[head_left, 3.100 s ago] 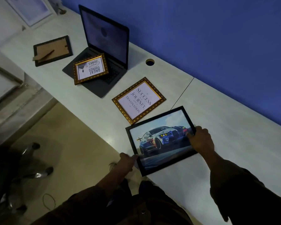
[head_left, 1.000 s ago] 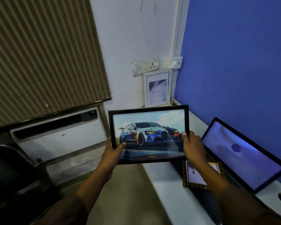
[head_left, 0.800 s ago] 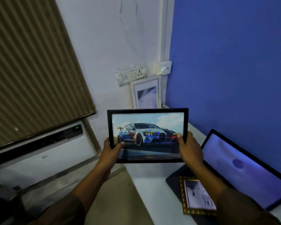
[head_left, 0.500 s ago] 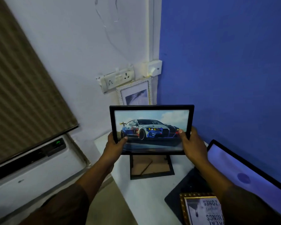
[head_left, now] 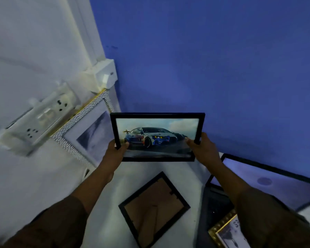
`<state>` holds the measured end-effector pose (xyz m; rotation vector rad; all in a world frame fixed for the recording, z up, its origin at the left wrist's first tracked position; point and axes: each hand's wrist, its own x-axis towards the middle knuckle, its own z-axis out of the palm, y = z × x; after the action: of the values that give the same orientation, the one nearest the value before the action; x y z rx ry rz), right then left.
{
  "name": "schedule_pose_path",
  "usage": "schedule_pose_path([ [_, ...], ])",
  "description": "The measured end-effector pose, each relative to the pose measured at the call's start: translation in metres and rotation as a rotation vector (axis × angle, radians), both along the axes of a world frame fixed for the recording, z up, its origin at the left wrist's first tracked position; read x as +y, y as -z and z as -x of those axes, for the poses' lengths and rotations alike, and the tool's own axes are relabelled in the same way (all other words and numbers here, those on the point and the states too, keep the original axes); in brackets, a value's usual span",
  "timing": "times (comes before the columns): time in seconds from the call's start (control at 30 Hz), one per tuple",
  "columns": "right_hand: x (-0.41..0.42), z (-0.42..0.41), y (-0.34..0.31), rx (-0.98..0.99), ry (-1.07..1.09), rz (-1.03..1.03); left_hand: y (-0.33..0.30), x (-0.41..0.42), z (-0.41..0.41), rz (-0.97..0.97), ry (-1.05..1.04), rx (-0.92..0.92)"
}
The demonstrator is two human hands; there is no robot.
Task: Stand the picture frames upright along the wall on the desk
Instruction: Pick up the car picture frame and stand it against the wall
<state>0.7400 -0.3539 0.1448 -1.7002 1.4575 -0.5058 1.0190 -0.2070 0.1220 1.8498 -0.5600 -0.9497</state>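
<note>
I hold a black-framed car picture [head_left: 157, 136] upright in the air near the corner where the white wall meets the blue wall. My left hand [head_left: 117, 151] grips its lower left edge and my right hand [head_left: 201, 149] grips its right edge. A white-framed picture [head_left: 89, 135] stands leaning against the white wall, partly hidden behind the car picture. On the white desk [head_left: 177, 169] below, a black frame [head_left: 153, 208] lies face down with its brown backing up. A gold frame [head_left: 225, 233] lies on the laptop at lower right, partly hidden by my right sleeve.
An open laptop [head_left: 268, 181] sits on the desk against the blue wall at right. A socket strip [head_left: 39, 119] and a white switch box [head_left: 104, 76] are mounted on the white wall above the white frame.
I have carried the car picture forward toward the corner, over the desk. The view has tilted and moved closer, so the face-down black frame now lies below my hands.
</note>
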Motion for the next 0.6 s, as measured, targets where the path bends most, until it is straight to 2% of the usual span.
schedule_pose_path([
  [0.3, -0.033, -0.019, 0.023, -0.001, 0.296, -0.158, 0.021, -0.101, -0.029, -0.043, 0.227, 0.094],
  [0.6, -0.069, -0.018, 0.047, 0.025, 0.503, -0.244, 0.048, -0.172, -0.013, -0.206, 0.323, 0.051],
])
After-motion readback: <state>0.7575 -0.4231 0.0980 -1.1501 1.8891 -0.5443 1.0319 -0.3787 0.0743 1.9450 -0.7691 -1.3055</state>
